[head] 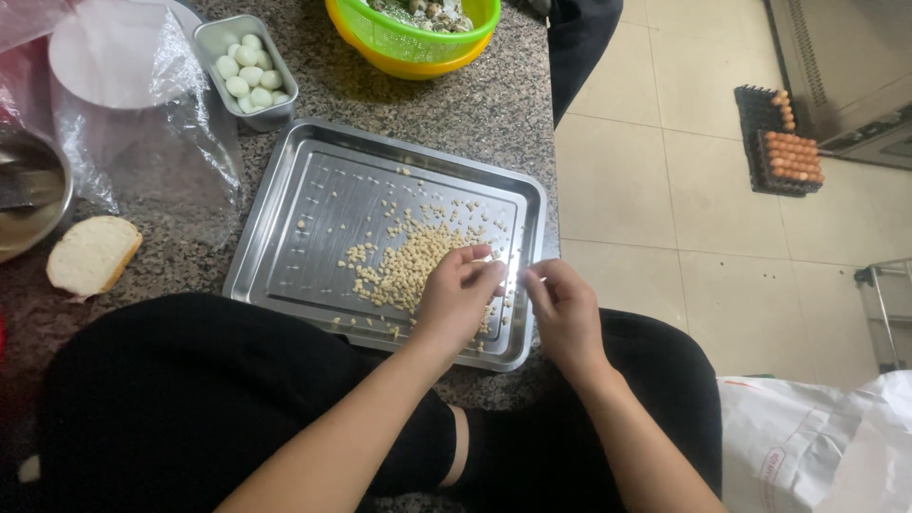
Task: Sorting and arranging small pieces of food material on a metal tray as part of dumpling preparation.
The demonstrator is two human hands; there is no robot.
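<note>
A steel tray [285, 237] lies on the granite counter, with a heap of small pale kernels [410, 261] spread across its middle. My left hand [458, 296] hovers over the heap's right side, fingers pinched together at the tips. My right hand [568, 312] is over the tray's right rim, fingertips pinched on something tiny and pale that I cannot make out. The two hands nearly meet.
A small steel tin of peeled white eggs [247, 68] stands behind the tray, a green and yellow basket [418, 40] at the back, clear plastic wrap [142, 123] and a bread piece [91, 253] on the left. Egg cartons [781, 142] sit on the tiled floor.
</note>
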